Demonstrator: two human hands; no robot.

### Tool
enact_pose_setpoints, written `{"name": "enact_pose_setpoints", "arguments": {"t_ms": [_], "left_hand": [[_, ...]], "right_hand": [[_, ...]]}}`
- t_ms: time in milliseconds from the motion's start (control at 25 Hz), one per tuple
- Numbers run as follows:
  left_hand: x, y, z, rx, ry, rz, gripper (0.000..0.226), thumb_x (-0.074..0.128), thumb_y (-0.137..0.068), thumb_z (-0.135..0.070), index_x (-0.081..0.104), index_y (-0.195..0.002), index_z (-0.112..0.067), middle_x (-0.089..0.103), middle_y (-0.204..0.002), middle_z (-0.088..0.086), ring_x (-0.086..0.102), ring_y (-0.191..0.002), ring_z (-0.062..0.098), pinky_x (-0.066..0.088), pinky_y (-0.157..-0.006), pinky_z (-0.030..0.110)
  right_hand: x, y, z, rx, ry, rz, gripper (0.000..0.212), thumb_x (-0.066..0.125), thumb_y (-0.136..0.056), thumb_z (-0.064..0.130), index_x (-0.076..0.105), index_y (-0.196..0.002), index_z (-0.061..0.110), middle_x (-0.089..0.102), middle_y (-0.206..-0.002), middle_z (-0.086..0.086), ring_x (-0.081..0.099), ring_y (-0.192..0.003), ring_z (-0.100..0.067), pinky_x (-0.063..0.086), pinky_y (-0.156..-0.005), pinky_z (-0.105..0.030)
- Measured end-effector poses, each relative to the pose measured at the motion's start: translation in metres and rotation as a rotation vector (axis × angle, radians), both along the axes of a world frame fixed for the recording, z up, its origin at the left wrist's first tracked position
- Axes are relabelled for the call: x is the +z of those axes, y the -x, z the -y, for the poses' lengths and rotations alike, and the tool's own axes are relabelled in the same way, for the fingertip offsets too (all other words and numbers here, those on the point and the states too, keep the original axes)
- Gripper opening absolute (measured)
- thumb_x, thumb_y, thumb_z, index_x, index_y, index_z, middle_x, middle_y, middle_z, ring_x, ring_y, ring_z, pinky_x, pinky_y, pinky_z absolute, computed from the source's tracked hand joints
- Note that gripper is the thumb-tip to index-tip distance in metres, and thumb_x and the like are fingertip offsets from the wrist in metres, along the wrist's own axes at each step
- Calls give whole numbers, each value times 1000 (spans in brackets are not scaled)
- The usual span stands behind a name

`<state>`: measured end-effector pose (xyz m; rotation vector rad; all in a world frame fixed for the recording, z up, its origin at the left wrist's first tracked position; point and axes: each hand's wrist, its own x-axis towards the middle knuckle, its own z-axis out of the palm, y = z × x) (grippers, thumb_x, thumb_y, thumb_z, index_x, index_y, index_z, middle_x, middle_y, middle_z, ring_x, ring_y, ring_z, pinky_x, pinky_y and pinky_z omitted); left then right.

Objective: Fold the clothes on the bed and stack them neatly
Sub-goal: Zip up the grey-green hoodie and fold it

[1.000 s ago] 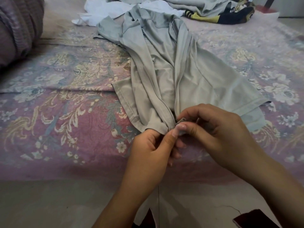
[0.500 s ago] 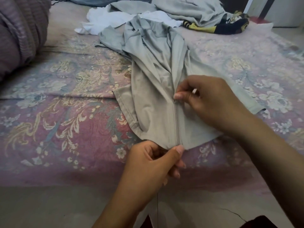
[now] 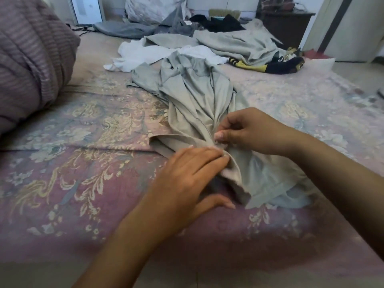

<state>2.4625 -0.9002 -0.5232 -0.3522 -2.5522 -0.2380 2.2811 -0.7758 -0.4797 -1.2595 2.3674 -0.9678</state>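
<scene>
No readable text, labels, brands or numbers anywhere. Pale marks on black-and-yellow garment at far side of bed: too small and blurred to read. Floral bedspread: pattern only, no lettering. Grey garment: no visible tag or print.

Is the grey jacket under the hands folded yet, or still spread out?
Not folded. The grey jacket lies bunched lengthwise on the bed, its hem lifted; the right hand pinches it, the left hand presses it.
</scene>
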Motion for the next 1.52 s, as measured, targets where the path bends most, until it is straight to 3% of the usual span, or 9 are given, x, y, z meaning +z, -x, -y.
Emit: {"name": "enact_pose_setpoints", "arguments": {"t_ms": [120, 240, 600, 720, 840, 960, 1080, 1240, 1520], "left_hand": [[-12, 15, 3, 35, 59, -73, 56, 70, -83, -17, 56, -133, 3, 55, -140, 27, 50, -131, 39, 41, -109, 49], [-19, 25, 5, -113, 103, -219, 22, 58, -94, -9, 74, -107, -5, 67, -127, 20, 62, -123, 33, 50, -103, 46], [-30, 8, -1, -114, -272, -256, 28, 48, -96, 6, 76, -95, 4, 76, -104, 10, 73, -104, 16, 54, -101, 32], [-23, -1, 10, -133, -357, 163, 36, 64, -81, 18, 73, -112, 3, 70, -124, 7, 64, -121, 18, 48, -108, 41], [12, -7, 45, -329, -452, 940, 58, 73, -92, -29, 52, -146, -30, 38, -157, -19, 31, -147, 1, 20, -124, 25], [33, 30, 45, 52, -649, 563, 25, 57, -98, -52, 68, -112, -34, 70, -116, -14, 65, -112, 9, 52, -94, 32], [29, 93, 18, 609, -317, 406, 47, 37, -105, -52, 57, -109, -10, 65, -109, 15, 63, -101, 38, 49, -82, 44], [7, 127, 17, 598, -338, 445, 40, 37, -108, -38, 60, -109, -6, 67, -113, 19, 62, -105, 40, 49, -84, 45], [-3, 95, 21, 367, -709, 403, 51, 61, -100, -35, 34, -63, -13, 45, -65, 20, 43, -60, 23, 29, -59, 37]], "right_hand": [[1, 3, 4, 41, -16, 56, 11, 70, -95, 10, 74, -88, 4, 70, -79, -8, 59, -73, -11, 48, -73, -26], [1, 6, 7, 48, 1, 115, 9, 70, -94, 7, 75, -92, 0, 71, -80, -9, 62, -72, -11, 51, -74, -24], [5, 41, 41, -183, -24, -201, 17, 72, -94, 17, 72, -95, 0, 71, -101, -14, 63, -99, -26, 45, -85, -33], [11, 53, 53, -208, 62, -183, 17, 70, -96, 17, 72, -99, 0, 70, -105, -13, 62, -100, -24, 44, -87, -32], [8, 54, 56, -117, 37, -115, 17, 69, -96, 14, 70, -96, -2, 71, -93, -12, 64, -87, -19, 47, -81, -28], [8, 61, 53, -92, 88, 4, 19, 69, -96, 10, 68, -95, -8, 68, -82, -12, 63, -74, -17, 50, -73, -26], [10, 63, 54, -83, 113, 50, 20, 68, -96, 9, 67, -93, -11, 66, -79, -12, 61, -69, -15, 49, -66, -23], [8, 66, 58, -101, 73, -15, 12, 68, -95, 5, 67, -89, -5, 69, -82, -14, 63, -72, -18, 49, -71, -26], [6, 86, 83, -266, 146, -102, 11, 62, -97, 2, 67, -87, -2, 73, -94, -17, 64, -81, -23, 50, -80, -35]]}}
